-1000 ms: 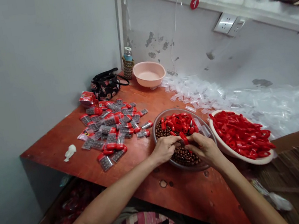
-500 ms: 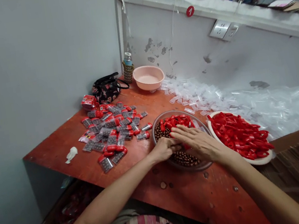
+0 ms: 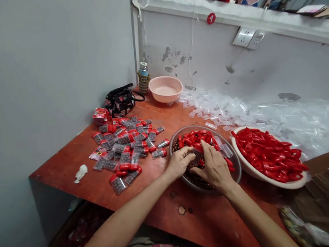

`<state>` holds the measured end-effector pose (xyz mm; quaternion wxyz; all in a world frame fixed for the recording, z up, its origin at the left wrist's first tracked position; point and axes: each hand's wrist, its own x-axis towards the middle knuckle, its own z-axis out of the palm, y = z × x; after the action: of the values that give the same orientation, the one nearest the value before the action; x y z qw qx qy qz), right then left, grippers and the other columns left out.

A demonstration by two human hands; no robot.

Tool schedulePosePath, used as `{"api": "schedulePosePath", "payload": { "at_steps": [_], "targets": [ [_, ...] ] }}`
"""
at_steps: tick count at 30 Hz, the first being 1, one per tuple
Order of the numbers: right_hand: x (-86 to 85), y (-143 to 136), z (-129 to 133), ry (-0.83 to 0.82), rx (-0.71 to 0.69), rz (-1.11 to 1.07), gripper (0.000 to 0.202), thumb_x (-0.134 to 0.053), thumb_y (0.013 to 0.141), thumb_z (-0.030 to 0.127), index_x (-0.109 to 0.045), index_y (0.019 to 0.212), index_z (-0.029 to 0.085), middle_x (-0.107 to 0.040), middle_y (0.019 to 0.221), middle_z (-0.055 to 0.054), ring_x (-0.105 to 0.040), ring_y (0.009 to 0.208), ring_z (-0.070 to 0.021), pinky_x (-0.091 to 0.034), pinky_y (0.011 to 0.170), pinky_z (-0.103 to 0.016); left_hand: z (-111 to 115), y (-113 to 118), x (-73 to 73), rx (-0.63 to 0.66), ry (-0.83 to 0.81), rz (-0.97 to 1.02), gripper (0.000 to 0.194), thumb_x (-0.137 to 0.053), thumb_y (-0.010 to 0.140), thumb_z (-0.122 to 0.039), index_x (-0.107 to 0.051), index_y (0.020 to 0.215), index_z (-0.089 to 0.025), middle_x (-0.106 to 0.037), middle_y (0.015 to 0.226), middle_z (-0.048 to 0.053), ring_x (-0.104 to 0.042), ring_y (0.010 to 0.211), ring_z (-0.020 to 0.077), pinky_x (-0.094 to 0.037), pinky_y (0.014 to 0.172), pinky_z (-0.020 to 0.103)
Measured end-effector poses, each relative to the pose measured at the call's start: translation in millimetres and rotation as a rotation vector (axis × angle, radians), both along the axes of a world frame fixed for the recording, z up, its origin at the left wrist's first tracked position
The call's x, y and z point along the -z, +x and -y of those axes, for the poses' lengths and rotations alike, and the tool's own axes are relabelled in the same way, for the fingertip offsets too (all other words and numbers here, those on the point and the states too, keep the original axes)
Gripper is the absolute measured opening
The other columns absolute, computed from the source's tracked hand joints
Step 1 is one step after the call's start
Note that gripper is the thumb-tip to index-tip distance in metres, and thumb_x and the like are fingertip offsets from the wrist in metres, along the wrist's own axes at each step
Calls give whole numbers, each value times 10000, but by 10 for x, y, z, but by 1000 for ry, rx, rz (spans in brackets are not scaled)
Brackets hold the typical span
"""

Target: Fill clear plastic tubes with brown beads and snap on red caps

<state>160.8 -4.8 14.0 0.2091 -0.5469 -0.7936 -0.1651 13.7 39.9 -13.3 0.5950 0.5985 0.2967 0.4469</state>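
My left hand (image 3: 182, 161) and my right hand (image 3: 213, 168) meet inside a round clear bowl (image 3: 237, 169). The bowl holds brown beads (image 3: 196, 180), red caps (image 3: 196, 138) and a few clear tubes (image 3: 224, 150). The left hand's fingers pinch a small clear tube (image 3: 198, 155) over the beads. The right hand lies palm down on the beads with bent fingers, its thumb against that tube. Whatever is under the right palm is hidden.
A white bowl (image 3: 252, 173) of red caps (image 3: 267, 151) stands right of the clear bowl. Filled, capped tubes (image 3: 127, 145) lie piled at the left. Empty clear tubes (image 3: 274, 115) are heaped along the wall. A pink basin (image 3: 166, 88), black bag (image 3: 122, 99) and small bottle (image 3: 144, 73) sit at the back.
The right hand drew back from the red caps at the far side of the bowl and now rests lower on the beads. The left hand stayed in place.
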Motion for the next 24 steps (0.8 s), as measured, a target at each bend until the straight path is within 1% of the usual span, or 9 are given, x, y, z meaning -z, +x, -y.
{"api": "schedulePosePath", "payload": {
  "at_steps": [4, 8, 12, 15, 16, 18, 20, 22, 24],
  "targets": [
    [51, -54, -87, 102, -7, -15, 651, -495, 796, 416, -305, 1313, 70, -550, 1116, -198, -528, 993, -289, -421, 832, -414, -10, -14, 2, -43, -2, -9, 279, -527, 781, -253, -591, 1017, -119, -646, 929, 54, -583, 842, 160, -450, 767, 253],
    [63, -43, -116, 162, -29, -1, 616, -489, 796, 386, -330, 1297, 64, -586, 1047, -187, -555, 925, -273, -420, 813, -402, -4, -39, -51, -40, 0, -18, 261, -535, 770, -245, -603, 987, -117, -650, 898, 54, -585, 830, 165, -453, 763, 259],
    [61, -59, -88, 26, -39, -23, 690, -521, 784, 381, -249, 1350, 96, -516, 1194, -187, -498, 1068, -282, -409, 873, -414, 15, 3, -71, -25, -45, 60, 260, -543, 757, -230, -600, 981, -111, -653, 893, 61, -590, 814, 164, -461, 761, 273],
    [-9, 7, -62, -116, -73, -83, 878, -575, 735, 471, -127, 1387, 90, -408, 1320, -191, -393, 1206, -278, -389, 936, -407, -4, 28, -51, -76, -100, 140, 289, -569, 742, -245, -594, 1000, -117, -652, 939, 68, -596, 844, 166, -468, 786, 286],
    [-47, 69, -57, -141, -54, -105, 878, -565, 739, 491, -126, 1388, 95, -411, 1323, -183, -390, 1213, -266, -382, 949, -398, -29, 8, -48, -96, -119, 169, 305, -575, 741, -255, -589, 1015, -120, -652, 951, 70, -600, 848, 167, -471, 792, 292],
    [-130, 257, -59, -173, 78, -130, 706, -493, 799, 477, -234, 1360, 136, -481, 1271, -148, -456, 1160, -241, -398, 931, -374, -125, -104, -56, -157, -136, 211, 343, -581, 738, -270, -579, 1047, -122, -655, 963, 75, -610, 841, 168, -479, 797, 307],
    [-203, 491, -85, -226, 323, -96, 467, -397, 861, 419, -400, 1264, 184, -550, 1194, -120, -544, 1049, -239, -446, 843, -365, -278, -306, -84, -284, -105, 210, 378, -592, 727, -270, -573, 1072, -119, -655, 976, 83, -617, 840, 172, -482, 806, 322],
    [-247, 699, -134, -338, 551, 5, 375, -353, 874, 379, -490, 1173, 198, -595, 1118, -121, -599, 937, -263, -472, 735, -378, -451, -543, -120, -479, -28, 163, 392, -589, 724, -261, -570, 1089, -120, -650, 1007, 91, -615, 877, 181, -475, 832, 335],
    [-262, 828, -194, -464, 675, 97, 347, -345, 868, 359, -533, 1111, 198, -631, 1029, -124, -622, 865, -276, -470, 682, -382, -581, -727, -152, -639, 49, 76, 404, -569, 736, -242, -555, 1125, -135, -633, 1067, 97, -596, 958, 192, -455, 879, 351]
  ]
}}
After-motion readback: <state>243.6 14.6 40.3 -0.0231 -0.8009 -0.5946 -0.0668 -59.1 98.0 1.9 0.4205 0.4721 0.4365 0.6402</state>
